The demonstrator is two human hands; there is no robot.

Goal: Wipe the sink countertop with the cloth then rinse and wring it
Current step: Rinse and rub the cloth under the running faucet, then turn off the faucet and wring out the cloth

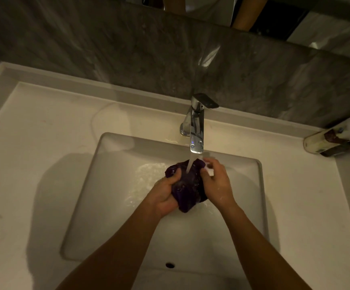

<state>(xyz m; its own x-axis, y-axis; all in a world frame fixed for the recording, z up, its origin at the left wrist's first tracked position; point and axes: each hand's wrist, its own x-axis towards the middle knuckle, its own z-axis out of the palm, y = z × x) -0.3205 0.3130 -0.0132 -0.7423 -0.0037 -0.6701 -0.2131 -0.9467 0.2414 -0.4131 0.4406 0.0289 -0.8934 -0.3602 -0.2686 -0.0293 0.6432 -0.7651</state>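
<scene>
I see both hands bunched around the purple cloth (187, 185) over the white sink basin (111, 185), right under the chrome faucet (197, 124), whose running stream of water (189, 165) lands on the cloth's top. My left hand (165, 195) grips the cloth's left side with fingers curled and thumb pressing in, while my right hand (216, 181) clutches its right side, fingers folded over the fabric. A bottle (324, 141) lies on the countertop (34, 143) at far right, well apart.
</scene>
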